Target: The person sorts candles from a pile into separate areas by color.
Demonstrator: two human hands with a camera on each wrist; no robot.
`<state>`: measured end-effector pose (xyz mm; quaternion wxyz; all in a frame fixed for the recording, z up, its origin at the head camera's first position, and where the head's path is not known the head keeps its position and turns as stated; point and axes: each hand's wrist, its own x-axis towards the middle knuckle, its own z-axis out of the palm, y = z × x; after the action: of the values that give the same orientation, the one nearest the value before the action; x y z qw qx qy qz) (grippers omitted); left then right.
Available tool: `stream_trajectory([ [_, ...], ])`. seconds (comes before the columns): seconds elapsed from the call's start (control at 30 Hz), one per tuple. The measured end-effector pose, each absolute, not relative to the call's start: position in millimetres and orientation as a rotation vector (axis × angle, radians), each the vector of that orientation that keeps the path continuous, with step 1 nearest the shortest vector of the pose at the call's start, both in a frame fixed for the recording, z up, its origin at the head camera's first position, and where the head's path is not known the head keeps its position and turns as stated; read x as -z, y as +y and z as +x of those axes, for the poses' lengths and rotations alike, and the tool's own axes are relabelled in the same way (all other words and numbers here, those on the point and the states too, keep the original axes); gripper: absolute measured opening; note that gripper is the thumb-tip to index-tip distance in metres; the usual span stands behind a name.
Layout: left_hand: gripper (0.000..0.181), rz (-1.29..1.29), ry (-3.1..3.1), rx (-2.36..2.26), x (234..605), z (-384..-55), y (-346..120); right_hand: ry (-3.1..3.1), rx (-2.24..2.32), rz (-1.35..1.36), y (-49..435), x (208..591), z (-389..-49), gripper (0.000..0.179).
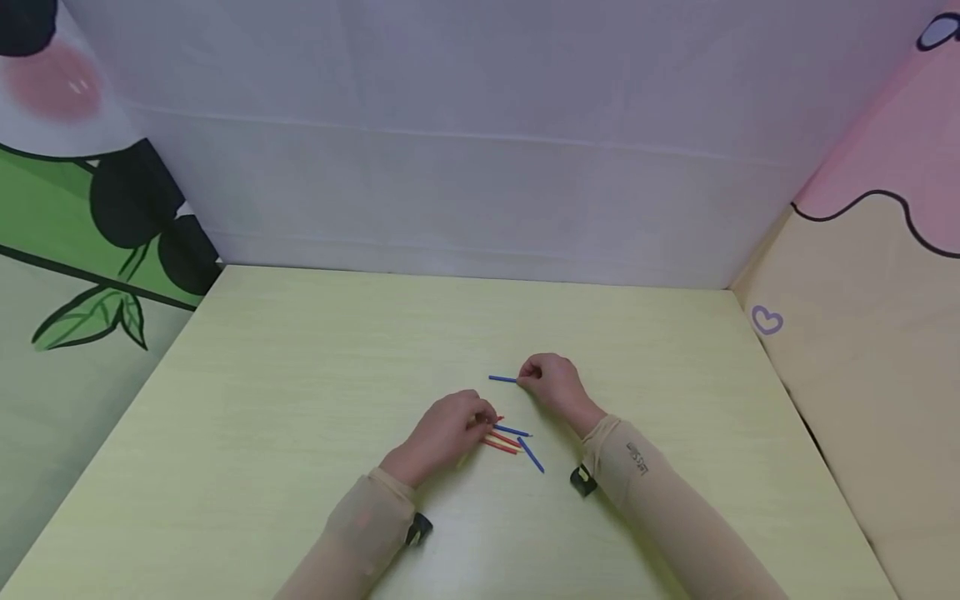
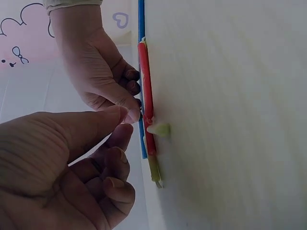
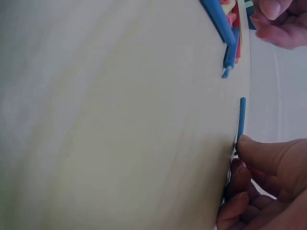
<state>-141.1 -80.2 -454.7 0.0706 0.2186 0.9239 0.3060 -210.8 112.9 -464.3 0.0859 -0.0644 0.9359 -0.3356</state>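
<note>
In the head view, my right hand [image 1: 553,387] pinches one end of a thin blue candle [image 1: 502,379] at the table surface. The right wrist view shows that candle [image 3: 242,115] between thumb and forefinger. My left hand [image 1: 452,429] is beside a small heap of candles, its fingers loosely bent and nothing visible between thumb and forefinger. From under its fingertips stick out a blue candle [image 1: 513,431] and a red candle [image 1: 501,447]. Another blue candle [image 1: 531,456] lies slanted at the heap's right. A pale yellow-green candle end [image 2: 162,129] shows in the left wrist view.
A pale wood-grain table [image 1: 337,350] lies under everything. A plain light wall [image 1: 480,200] rises behind it, with printed panels [image 1: 862,333] at the sides. Small black devices [image 1: 582,481] sit at both wrists.
</note>
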Motion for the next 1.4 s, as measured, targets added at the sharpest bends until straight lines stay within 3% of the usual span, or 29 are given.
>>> stream_trajectory([
  [1.4,0.006,0.701,2.761,-0.728,461.6,-159.7,-71.2,2.743,1.1,-0.03,121.9,460.8,-202.7,0.008],
])
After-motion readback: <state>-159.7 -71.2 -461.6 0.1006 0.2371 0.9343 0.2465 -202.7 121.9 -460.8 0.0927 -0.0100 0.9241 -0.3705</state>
